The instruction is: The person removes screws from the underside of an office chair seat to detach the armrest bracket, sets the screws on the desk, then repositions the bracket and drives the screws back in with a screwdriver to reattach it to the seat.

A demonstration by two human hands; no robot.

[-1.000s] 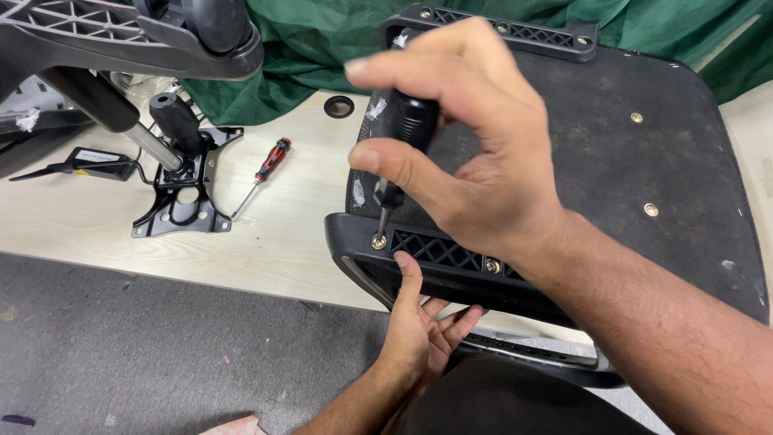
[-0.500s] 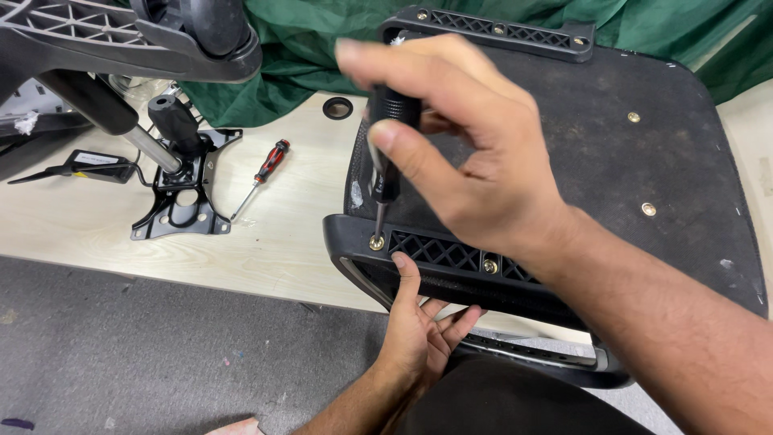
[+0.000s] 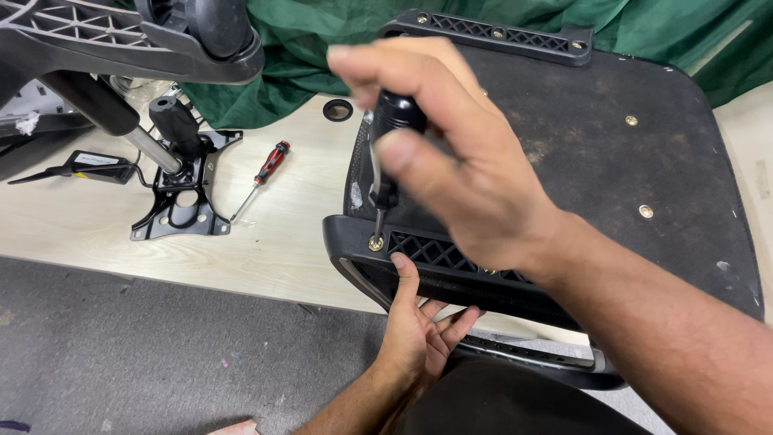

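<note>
Screwdriver with a black handle stands nearly upright in the right hand, whose grip is clenched round the handle from above; its long axis runs straight down out of the grip, and the tip sits in a brass screw at the near-left corner of the black seat pan. So the screw lies directly below the grip, and the right hand is the nearer one to it.

Well left of the grip, on the pale wooden counter, lie a black metal tilt plate with a gas cylinder and, between that plate and the grip, a small red-and-black screwdriver, untouched. A black washer-like ring rests on the counter just above and left of the grip. A black chair base juts in at the upper left.

Below the grip, the left hand presses up against the seat pan's near edge, fingers spread and thumb pointing toward the screw; it braces the edge and grasps nothing.

Right of the grip the seat pan's dusty underside stretches away, with more brass screws in it. Green cloth lies bunched behind, and grey carpet floor shows below the counter's edge.
</note>
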